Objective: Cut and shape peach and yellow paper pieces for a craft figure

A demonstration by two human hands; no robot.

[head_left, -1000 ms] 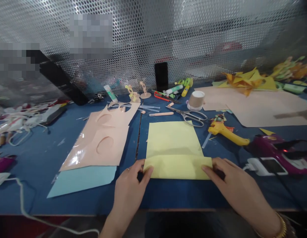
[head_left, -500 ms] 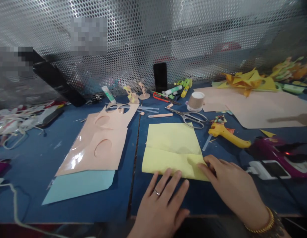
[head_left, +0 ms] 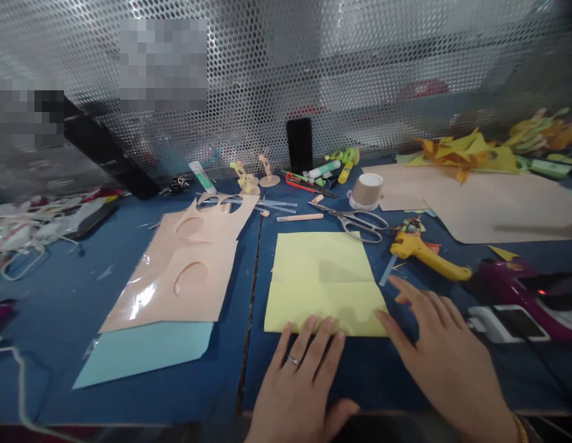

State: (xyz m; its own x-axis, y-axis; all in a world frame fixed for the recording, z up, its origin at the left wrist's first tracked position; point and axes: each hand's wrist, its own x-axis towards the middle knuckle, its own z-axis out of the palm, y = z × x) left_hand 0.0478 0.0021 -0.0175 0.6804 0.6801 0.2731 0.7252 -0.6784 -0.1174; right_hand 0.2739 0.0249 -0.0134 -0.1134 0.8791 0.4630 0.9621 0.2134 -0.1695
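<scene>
A pale yellow sheet of paper (head_left: 322, 271) lies on the blue table in front of me, with a crease running across its middle. My left hand (head_left: 304, 375) rests with stretched fingers, their tips on the sheet's near edge; a ring is on one finger. At the near right corner, my right hand (head_left: 443, 351) has thumb and fingers apart. Its thumb tip is at the paper's edge, and the fingers hover beside the sheet near the glue stick of a yellow hot glue gun (head_left: 426, 255). Just beyond the paper lie grey-handled scissors (head_left: 354, 221).
Peach cut-out sheets (head_left: 175, 271) overlap a light blue sheet (head_left: 147, 354) on the left. A phone (head_left: 299, 144) leans against the perforated metal screen. A paper roll (head_left: 367, 191), peach sheets (head_left: 507, 209) and a purple power strip (head_left: 521, 295) occupy the right side.
My right hand has let go of the paper's right corner and spread its fingers to the right. The sheet now lies flatter. My left hand stays at the near edge.
</scene>
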